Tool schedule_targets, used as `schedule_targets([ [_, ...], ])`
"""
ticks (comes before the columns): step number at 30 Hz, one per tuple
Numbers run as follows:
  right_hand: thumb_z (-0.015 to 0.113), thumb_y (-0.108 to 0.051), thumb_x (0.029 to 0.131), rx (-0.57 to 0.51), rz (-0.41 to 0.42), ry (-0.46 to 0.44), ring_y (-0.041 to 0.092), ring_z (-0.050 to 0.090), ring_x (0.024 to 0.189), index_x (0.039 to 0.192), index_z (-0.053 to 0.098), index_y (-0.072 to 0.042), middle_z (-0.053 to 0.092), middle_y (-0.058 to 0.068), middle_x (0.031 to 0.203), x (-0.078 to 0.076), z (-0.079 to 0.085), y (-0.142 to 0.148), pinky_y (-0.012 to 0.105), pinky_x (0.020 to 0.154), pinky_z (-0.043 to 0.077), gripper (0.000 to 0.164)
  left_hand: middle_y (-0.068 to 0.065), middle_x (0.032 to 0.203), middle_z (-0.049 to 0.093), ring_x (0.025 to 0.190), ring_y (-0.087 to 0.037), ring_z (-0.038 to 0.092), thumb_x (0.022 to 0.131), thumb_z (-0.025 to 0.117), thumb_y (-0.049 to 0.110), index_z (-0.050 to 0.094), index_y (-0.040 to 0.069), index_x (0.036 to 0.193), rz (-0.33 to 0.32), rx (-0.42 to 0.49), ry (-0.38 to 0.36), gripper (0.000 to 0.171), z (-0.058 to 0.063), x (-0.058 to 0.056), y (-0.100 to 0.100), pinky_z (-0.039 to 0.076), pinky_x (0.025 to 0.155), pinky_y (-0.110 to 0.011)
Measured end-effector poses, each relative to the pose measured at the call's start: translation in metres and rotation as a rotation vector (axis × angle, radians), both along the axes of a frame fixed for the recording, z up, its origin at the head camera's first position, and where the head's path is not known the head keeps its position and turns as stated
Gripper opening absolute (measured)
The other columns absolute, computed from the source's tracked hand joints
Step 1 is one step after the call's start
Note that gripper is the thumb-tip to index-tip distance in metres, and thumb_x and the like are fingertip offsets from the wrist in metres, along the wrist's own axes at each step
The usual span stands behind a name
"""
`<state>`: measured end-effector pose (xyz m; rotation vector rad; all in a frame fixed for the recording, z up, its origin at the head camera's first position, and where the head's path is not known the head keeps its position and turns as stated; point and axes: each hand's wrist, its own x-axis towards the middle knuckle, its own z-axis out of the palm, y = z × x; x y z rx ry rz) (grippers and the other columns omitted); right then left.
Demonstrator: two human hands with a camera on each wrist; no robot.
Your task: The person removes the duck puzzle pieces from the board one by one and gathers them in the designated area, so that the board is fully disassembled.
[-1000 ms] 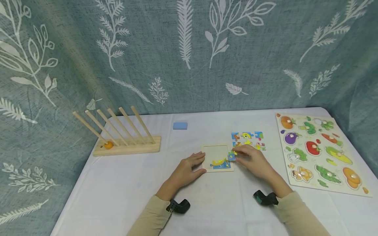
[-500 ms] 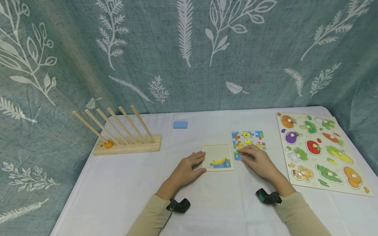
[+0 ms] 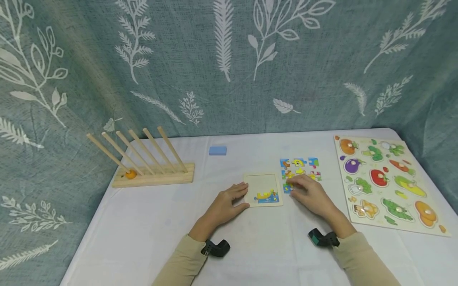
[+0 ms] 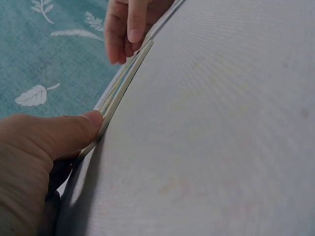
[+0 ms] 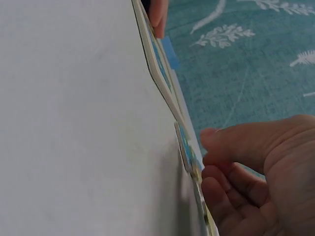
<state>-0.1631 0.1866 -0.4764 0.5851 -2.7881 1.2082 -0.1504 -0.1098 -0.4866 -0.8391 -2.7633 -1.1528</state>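
A square wooden puzzle tray lies mid-table, with a few joined pieces showing yellow and blue in its lower right corner. My left hand rests at the tray's left edge, fingers extended and thumb near the front corner; the left wrist view shows the thumb on the frame. To the right of the tray, several loose jigsaw pieces lie in rows. Over their front row is my right hand, its fingertips beside a blue-and-green puzzle piece. That hand partly covers the pieces behind it.
A wooden peg stand with upright rods and one orange bead stands at the left. A blue block lies at the back. On the right is a vegetable knob-puzzle board. A patterned curtain hangs behind the table.
My right hand has carried the blue-and-green puzzle piece from the tray's right edge back to the loose pieces and set it down there. The left hand has stayed at the tray.
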Motion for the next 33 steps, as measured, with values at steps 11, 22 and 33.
schedule_targets([
  [11, 0.069, -0.006, 0.084, -0.032, 0.115, -0.01, 0.024, 0.061, 0.107, 0.121, 0.063, -0.005, 0.062, 0.009, 0.12, 0.003, 0.01, -0.025, 0.041, 0.091, 0.054, 0.037, -0.011, 0.135, 0.055, 0.131, -0.023, 0.047, 0.082, 0.074, 0.019, 0.059, -0.004, 0.125, -0.002, -0.005, 0.0, 0.05, 0.0, 0.0, -0.001, 0.034, 0.114, -0.036],
  [22, 0.07, -0.01, 0.084, -0.001, 0.238, -0.034, 0.016, 0.061, 0.101, 0.123, 0.062, -0.007, 0.063, 0.004, 0.116, 0.001, 0.009, -0.052, 0.037, 0.089, 0.053, 0.04, -0.01, 0.136, 0.055, 0.131, -0.023, 0.047, 0.084, 0.073, 0.02, 0.059, -0.003, 0.125, -0.007, -0.021, 0.006, 0.05, 0.0, 0.001, -0.001, 0.035, 0.113, -0.038],
  [33, 0.067, -0.015, 0.087, 0.128, 0.287, -0.129, 0.019, 0.054, 0.104, 0.12, 0.064, -0.009, 0.054, 0.003, 0.112, 0.001, 0.008, -0.065, 0.041, 0.091, 0.049, 0.034, -0.01, 0.137, 0.054, 0.132, -0.025, 0.046, 0.084, 0.072, 0.02, 0.058, -0.003, 0.126, -0.012, -0.021, -0.003, 0.05, 0.001, 0.001, -0.001, 0.036, 0.113, -0.04],
])
